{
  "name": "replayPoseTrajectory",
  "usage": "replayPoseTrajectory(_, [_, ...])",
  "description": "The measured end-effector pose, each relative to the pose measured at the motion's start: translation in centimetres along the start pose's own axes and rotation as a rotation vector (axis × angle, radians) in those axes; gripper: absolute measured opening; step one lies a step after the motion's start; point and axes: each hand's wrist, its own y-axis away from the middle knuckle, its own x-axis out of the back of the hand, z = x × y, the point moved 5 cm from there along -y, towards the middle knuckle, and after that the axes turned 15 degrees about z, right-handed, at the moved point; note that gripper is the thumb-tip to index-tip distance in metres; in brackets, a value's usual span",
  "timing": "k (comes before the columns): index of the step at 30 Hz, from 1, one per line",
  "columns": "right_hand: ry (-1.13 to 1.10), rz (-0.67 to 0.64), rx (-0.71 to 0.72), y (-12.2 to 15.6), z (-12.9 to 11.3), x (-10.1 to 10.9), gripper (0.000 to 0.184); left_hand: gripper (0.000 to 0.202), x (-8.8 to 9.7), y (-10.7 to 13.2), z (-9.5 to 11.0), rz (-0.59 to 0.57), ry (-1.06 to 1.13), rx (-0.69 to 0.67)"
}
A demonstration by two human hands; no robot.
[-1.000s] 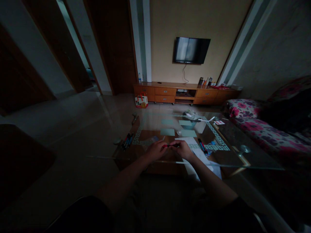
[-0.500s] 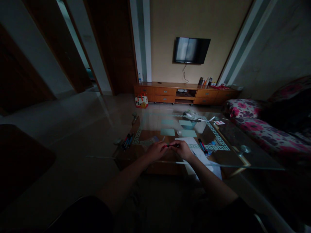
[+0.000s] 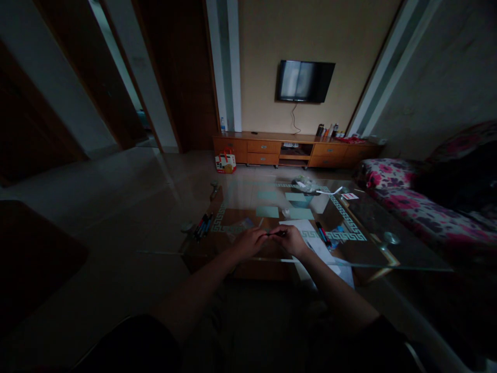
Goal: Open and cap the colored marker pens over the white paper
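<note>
The person's left hand (image 3: 250,242) and right hand (image 3: 291,240) meet over the near part of the glass coffee table (image 3: 357,252), the fingertips of each pinching a slim dark pen (image 3: 273,234) between them. White paper (image 3: 320,252) lies beside the right hand; left markers (image 3: 203,227) and right markers (image 3: 323,234) rest on the glass, well apart.
</note>
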Motion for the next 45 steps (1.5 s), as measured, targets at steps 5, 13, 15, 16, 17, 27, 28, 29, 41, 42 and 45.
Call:
replayPoseTrajectory(5, [-0.010,-0.012,0.001,0.15,0.08,0.03,0.022,0.029,0.19,0.05,0.23,-0.026,-0.010,-0.012])
replayPoseTrajectory(13, [0.011,-0.012,0.009,0.12,-0.14,0.20,0.021,0.028,-0.21,0.10,-0.22,-0.039,-0.015,-0.008])
replayPoseTrajectory(15, [0.008,-0.011,0.000,0.11,-0.11,0.21,0.021,0.028,-0.32,0.10,-0.32,-0.038,-0.003,-0.015])
replayPoseTrajectory(16, [0.006,-0.010,-0.005,0.11,-0.12,0.21,0.021,0.028,-0.37,0.10,-0.36,-0.038,0.005,-0.020])
replayPoseTrajectory(17, [0.003,-0.009,-0.011,0.11,-0.14,0.20,0.021,0.028,-0.44,0.09,-0.41,-0.042,0.011,-0.024])
replayPoseTrajectory(27, [0.000,-0.017,-0.027,0.14,-0.22,0.08,0.023,0.026,-0.43,-0.04,-0.58,-0.033,0.042,-0.017])
replayPoseTrajectory(28, [0.020,-0.022,-0.023,0.15,-0.18,0.05,0.024,0.025,-0.32,-0.06,-0.53,-0.018,0.039,-0.014])
replayPoseTrajectory(29, [0.044,-0.028,-0.016,0.16,-0.15,0.02,0.025,0.024,-0.22,-0.08,-0.47,-0.007,0.035,-0.012])
replayPoseTrajectory(41, [0.195,-0.007,0.033,0.13,-0.85,0.63,0.045,0.015,-0.17,-0.20,0.04,0.023,0.043,-0.033])
replayPoseTrajectory(42, [0.184,0.008,0.032,0.06,-0.85,0.74,0.039,0.015,-0.18,-0.18,-0.10,0.024,0.042,-0.034])
replayPoseTrajectory(45, [0.153,0.040,0.019,-0.04,-0.64,0.94,0.023,0.015,-0.14,-0.13,-0.62,0.030,0.046,-0.025])
